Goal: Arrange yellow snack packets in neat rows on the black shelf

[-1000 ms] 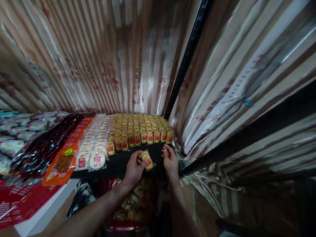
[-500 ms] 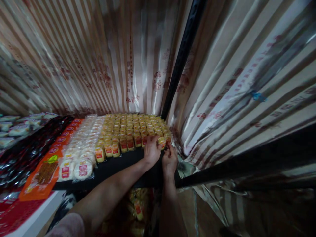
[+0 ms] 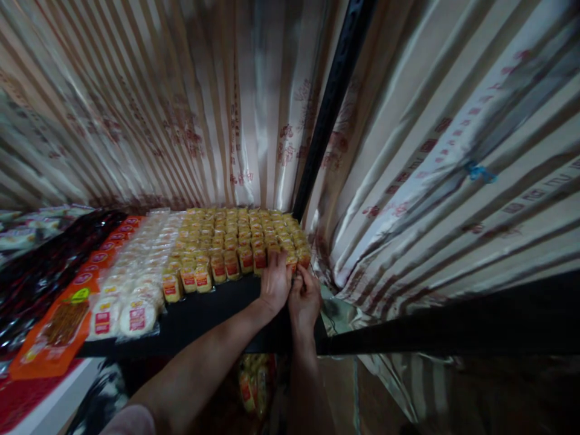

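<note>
Rows of small yellow wrapped cakes (image 3: 238, 232) with red labels stand close together on a black shelf (image 3: 212, 311). At the right end of the front row, my left hand (image 3: 275, 284) has its fingers closed around the side of a wrapped cake (image 3: 291, 260). My right hand (image 3: 304, 299) pinches at the same cake from its right and lower side. The fingers hide most of that cake. Left of the yellow rows lie round white wrapped cakes (image 3: 142, 317) with pink labels.
An orange snack packet (image 3: 58, 332) and dark shiny packets (image 3: 45, 272) fill the left side. A black upright post (image 3: 328, 115) stands behind, before striped plastic sheeting (image 3: 258, 90). More yellow packets (image 3: 254, 386) show below the shelf. A black bar (image 3: 430, 320) runs right.
The view has shifted slightly, so the goods sit further left. Both hands have come closer together and the cake between them now sits lower against the front row.
</note>
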### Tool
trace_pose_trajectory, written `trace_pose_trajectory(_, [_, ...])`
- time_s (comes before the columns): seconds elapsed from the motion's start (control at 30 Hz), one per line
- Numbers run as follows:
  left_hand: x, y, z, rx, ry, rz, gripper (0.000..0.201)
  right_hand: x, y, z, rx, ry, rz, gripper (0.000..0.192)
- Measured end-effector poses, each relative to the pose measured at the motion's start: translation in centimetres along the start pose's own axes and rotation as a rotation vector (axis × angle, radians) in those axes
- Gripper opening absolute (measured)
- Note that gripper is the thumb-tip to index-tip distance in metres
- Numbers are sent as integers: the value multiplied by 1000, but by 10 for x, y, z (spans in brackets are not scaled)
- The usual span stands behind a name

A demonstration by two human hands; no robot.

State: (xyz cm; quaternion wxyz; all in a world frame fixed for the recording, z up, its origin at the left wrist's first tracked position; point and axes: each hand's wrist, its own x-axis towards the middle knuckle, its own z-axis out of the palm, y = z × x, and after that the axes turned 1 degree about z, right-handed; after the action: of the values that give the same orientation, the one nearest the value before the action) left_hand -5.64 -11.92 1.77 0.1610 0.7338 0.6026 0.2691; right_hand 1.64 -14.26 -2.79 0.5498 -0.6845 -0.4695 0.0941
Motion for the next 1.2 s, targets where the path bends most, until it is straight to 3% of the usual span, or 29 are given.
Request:
trace_pose_trajectory(0.13, [-3, -4, 6, 60, -13, 67, 26, -1, 5, 2, 56, -73, 41, 41])
trace_pose_trajectory(0.4, [-11, -23, 22, 49, -31, 170, 35, -2, 4, 2, 44, -105, 56, 41])
trace_pose_trajectory(0.53, [-14, -25, 22, 42, -68, 182, 37, -1, 4, 3, 13, -85, 38, 41])
trace_pose_trajectory(0.83, [-21, -26, 13, 63, -35, 220, 36, -6, -6, 1, 5, -43, 48, 37])
trace_pose_trajectory(0.93, [-42, -31, 3, 2, -6, 236, 34, -11, -9, -2, 72, 0, 47, 35])
trace_pose_trajectory(1.07, [-100, -43, -12, -116, 41, 290, 29, -22, -28, -6, 169, 21, 17, 32])
trace_pose_trajectory(1.2, [-177, -71, -29, -221, -48, 327, 25, -54, -66, -15, 204, -164, -179, 23])
